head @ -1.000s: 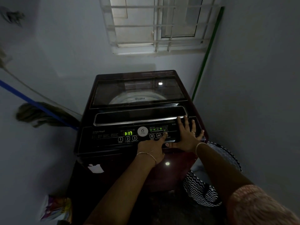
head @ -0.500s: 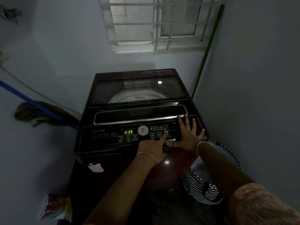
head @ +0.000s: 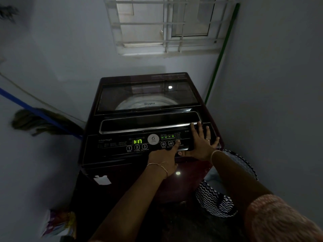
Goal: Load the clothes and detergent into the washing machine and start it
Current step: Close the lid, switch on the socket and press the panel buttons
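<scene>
A dark maroon top-loading washing machine stands in the corner with its glass lid closed; the white drum rim shows through it. The control panel is lit and its green display reads 1:17. My left hand rests at the panel's front edge with the index finger stretched onto a button at the panel's right side. My right hand lies flat with fingers spread on the panel's right end, holding nothing. Clothes inside the drum cannot be seen.
A black-and-white zigzag laundry basket stands on the floor right of the machine. A colourful packet lies on the floor at the left. A blue-handled mop leans on the left wall, a green pole in the right corner.
Both hands stay in the same places on the panel. The display still reads 1:17. Only the camera has shifted slightly.
</scene>
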The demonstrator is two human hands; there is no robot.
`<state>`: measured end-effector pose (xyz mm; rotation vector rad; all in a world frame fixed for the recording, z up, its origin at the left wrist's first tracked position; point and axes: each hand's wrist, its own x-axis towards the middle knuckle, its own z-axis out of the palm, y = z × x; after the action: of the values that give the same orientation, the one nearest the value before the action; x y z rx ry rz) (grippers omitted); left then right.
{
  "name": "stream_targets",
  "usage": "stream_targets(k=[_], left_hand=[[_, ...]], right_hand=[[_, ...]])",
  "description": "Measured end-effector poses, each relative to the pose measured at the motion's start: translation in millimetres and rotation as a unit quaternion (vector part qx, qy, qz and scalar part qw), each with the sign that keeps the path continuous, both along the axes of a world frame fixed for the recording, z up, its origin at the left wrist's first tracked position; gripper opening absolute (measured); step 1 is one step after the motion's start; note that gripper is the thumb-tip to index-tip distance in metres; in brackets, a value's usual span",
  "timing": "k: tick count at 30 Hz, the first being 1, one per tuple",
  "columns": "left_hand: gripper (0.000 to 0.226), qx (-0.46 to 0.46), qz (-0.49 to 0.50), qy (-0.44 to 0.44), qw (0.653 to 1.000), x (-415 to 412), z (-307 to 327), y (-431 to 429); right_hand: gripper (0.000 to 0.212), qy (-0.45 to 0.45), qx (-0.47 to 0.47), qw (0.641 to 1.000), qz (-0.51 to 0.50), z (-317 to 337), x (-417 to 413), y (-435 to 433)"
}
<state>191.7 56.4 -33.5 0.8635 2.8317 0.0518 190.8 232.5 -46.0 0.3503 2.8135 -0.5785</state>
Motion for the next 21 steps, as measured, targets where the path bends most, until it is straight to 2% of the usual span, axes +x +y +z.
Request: stream_targets(k=[21], left_hand=[[0.084, -0.005, 0.001, -0.008, 1.000, 1.1, -1.9, -1.0]], right_hand=[[0.132, 0.013, -0.001, 1.000, -0.003, -5.0, -1.0, 1.4]])
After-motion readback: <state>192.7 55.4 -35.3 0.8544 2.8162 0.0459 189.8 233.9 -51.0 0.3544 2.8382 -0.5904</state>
